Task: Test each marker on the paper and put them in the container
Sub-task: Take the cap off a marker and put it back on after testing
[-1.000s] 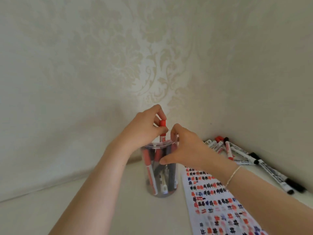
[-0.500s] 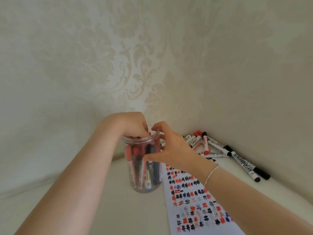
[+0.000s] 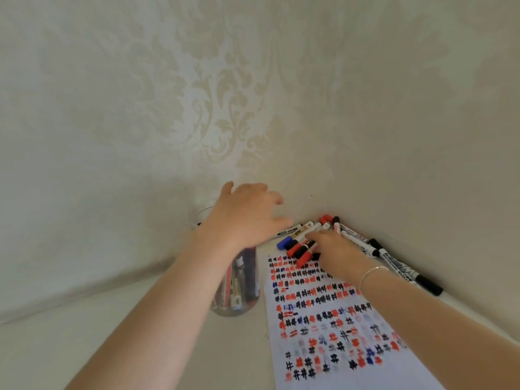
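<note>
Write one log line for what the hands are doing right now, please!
left hand: open, above jar | right hand: on marker pile, grip unclear | paper: covered in test marks | step: fetching next marker

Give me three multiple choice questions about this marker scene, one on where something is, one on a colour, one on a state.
1. Where is the jar relative to the paper?
A. To its left
B. On top of it
C. To its right

2. What colours are the test marks on the paper?
A. Green and yellow
B. Red, black and blue
C. Only black

3. What is the left hand doing?
A. Gripping a marker
B. Pressing flat on the paper
C. Spread open above the jar, holding nothing

Answers:
1 A, the jar stands on the table just off the paper's left edge.
2 B, rows of red, black and blue hash marks fill the sheet.
3 C, its fingers are spread and empty, while the right hand reaches into the loose markers in the corner.
</note>
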The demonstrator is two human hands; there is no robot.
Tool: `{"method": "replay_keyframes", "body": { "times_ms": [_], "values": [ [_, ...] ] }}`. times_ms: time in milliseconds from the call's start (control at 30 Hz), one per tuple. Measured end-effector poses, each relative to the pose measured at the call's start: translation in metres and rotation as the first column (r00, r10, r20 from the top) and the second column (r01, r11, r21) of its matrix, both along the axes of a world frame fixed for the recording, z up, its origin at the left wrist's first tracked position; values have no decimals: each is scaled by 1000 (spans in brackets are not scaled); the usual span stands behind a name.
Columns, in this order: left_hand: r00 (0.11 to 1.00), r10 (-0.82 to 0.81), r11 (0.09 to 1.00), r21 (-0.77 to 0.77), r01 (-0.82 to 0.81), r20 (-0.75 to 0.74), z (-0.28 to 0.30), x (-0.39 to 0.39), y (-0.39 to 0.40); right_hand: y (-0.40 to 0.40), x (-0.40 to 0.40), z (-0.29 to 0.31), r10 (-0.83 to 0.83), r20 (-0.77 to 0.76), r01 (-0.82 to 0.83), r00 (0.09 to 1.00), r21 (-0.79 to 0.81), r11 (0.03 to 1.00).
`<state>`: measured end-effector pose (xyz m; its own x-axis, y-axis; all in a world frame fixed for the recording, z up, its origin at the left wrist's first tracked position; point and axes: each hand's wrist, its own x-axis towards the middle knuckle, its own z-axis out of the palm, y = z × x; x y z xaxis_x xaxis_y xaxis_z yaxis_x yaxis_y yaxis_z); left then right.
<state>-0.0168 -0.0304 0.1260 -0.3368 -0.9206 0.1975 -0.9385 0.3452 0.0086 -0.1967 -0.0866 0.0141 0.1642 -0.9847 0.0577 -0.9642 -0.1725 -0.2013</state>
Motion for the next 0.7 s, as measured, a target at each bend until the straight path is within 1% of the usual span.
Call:
{"method": "replay_keyframes", "body": {
  "times_ms": [33,67,100,133,200,300,467,533,567,600,633,667,700],
  "values": [
    [988,53,998,14,-56,147,-8,-1,-3,-3,-2,-7,50,-121,-54,991,-32,998],
    [965,97,995,-18,-95,244,-16,-1,-6,-6,-2,-12,86,-208,-102,974,-68,992],
    [946,124,991,-77,-106,298,-21,1,-10,-9,-1,-17,108,-268,-139,957,-98,985],
    [939,140,986,-135,-102,314,-25,3,-14,-13,0,-21,118,-305,-161,945,-121,979],
    [942,152,976,-196,-95,300,-29,3,-19,-18,3,-27,130,-341,-196,931,-166,966],
    [948,156,967,-238,-89,277,-30,4,-25,-21,6,-29,174,-376,-266,910,-209,941],
    [935,186,962,-249,-111,302,-28,12,-35,-19,6,-36,208,-392,-329,896,-274,904],
    [940,188,960,-255,-115,286,-26,12,-36,-19,2,-37,247,-383,-365,890,-277,889],
    [951,171,955,-282,-96,258,-27,10,-35,-19,0,-37,278,-391,-400,877,-275,875],
    [965,135,938,-343,-52,224,-28,7,-31,-18,-2,-37,325,-389,-451,862,-296,842],
    [979,69,892,-451,25,191,-31,3,-27,-19,-4,-36,373,-374,-500,849,-343,795],
    [987,-23,833,-543,107,160,-35,-2,-23,-18,-6,-34,410,-309,-509,858,-409,758],
    [982,-146,779,-599,186,116,-41,-8,-19,-16,-8,-30,445,-187,-476,876,-481,736]
  ]
}}
